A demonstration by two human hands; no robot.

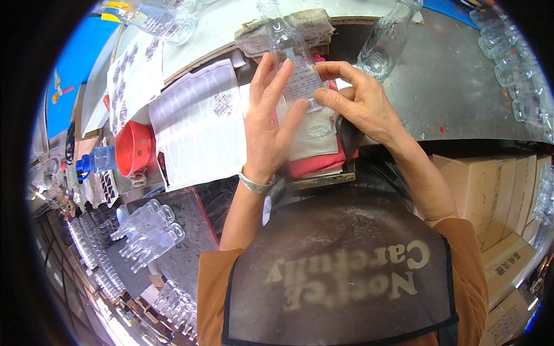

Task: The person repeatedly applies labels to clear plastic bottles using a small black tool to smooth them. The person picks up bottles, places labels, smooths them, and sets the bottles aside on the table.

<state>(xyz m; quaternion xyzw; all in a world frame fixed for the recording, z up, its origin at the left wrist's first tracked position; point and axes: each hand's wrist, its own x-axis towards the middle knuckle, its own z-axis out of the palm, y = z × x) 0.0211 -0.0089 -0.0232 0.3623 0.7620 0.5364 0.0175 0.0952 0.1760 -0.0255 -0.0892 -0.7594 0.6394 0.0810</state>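
Observation:
A clear glass bottle [287,43] lies on its side on a padded rest, its neck pointing away from me. A clear label with dark print [301,85] covers its body. My left hand [266,115], with a silver bracelet at the wrist, is open beside the bottle's left side; its thumb is blurred. My right hand [359,99] is closed at the bottle's right side, thumb and forefinger at the label's edge. Beneath the bottle are a white cloth [314,141] and a pink cloth [314,164]. A folded grey towel [314,26] props the neck end.
Another clear bottle [388,43] stands to the right on the metal table [450,86]. White label sheets [196,127] and a red bowl [134,148] lie to the left. Several bottles [153,230] are at lower left, others [516,75] at far right. Cardboard boxes [490,196] stand below right.

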